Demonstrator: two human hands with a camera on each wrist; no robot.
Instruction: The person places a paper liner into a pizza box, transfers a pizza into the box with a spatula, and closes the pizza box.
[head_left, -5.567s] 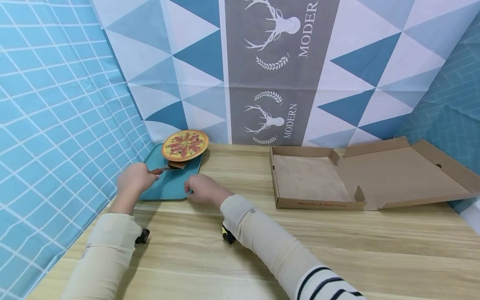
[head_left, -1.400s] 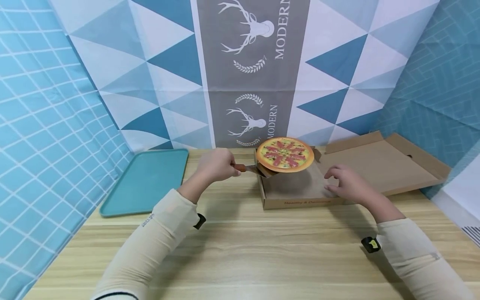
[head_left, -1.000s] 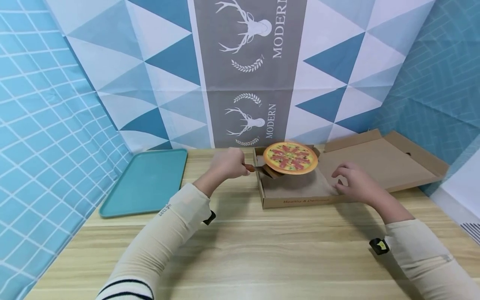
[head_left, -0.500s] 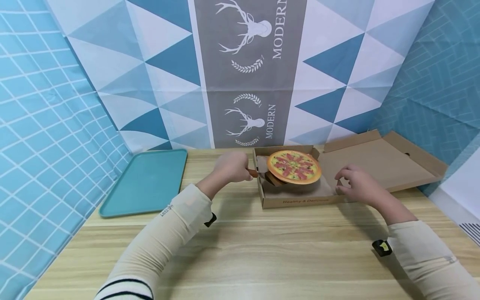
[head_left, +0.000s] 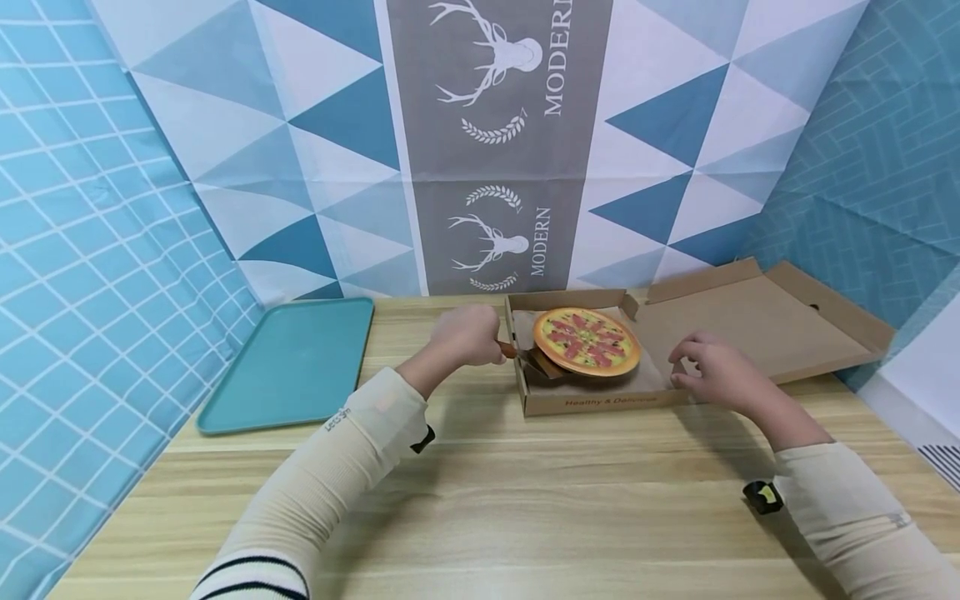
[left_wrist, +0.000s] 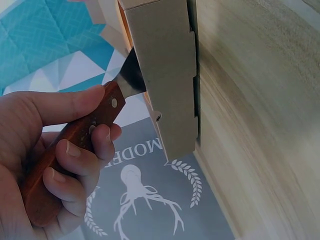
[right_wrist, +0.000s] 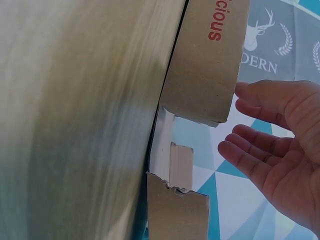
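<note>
A toy-like pizza with an orange rim and red toppings lies low inside the open cardboard pizza box, tilted slightly toward the front. Under its left edge is the metal blade of a pizza server. My left hand grips the server's brown wooden handle just outside the box's left wall, thumb along the top. My right hand is at the front right corner of the box with nothing in it. In the right wrist view its thumb tip is right at the box wall, the fingers loosely bent.
The box lid lies folded open to the right, its far flap raised against the patterned wall. A teal tray sits on the wooden table at the left. Brown paper lines the box.
The left hand has carried the pizza on the server from above the tray rightward into the box, lowering it. The right hand has moved from the tray to the box's right side.
</note>
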